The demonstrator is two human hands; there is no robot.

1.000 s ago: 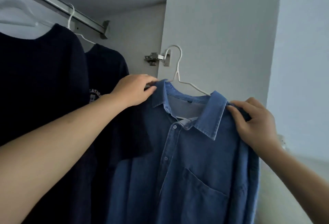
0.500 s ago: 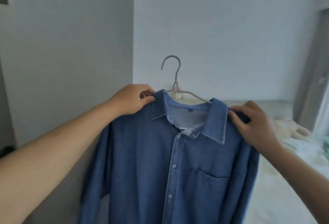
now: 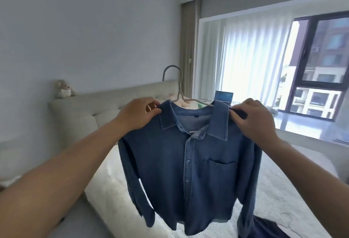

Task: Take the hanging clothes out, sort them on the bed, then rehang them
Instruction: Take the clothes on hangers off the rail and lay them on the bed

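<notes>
Shirt: a blue denim shirt (image 3: 190,154) is held up by both shoulders above the bed (image 3: 283,196), buttoned, with its sleeves hanging free.
Hanger: a pale wire hanger (image 3: 179,86) is seen inside the collar, its hook standing clear above.
Left hand: the left hand (image 3: 139,113) is closed on the shirt's shoulder, the cloth pinched between thumb and fingers (image 3: 153,103).
Right hand: the right hand (image 3: 253,118) is curled over the other shoulder, which is gripped.
Dark cloth: a dark blue cloth (image 3: 264,228) is seen lying on the bed at the bottom edge, just beside the shirt's hem; what garment it is cannot be told.
Surroundings: a headboard (image 3: 90,109), a soft toy (image 3: 63,89) on top of it and a curtained window (image 3: 251,64) are seen beyond.
Progress: the shirt is judged to be out of the wardrobe but not yet laid down. Sorting is judged barely begun, and rehanging is all left.
</notes>
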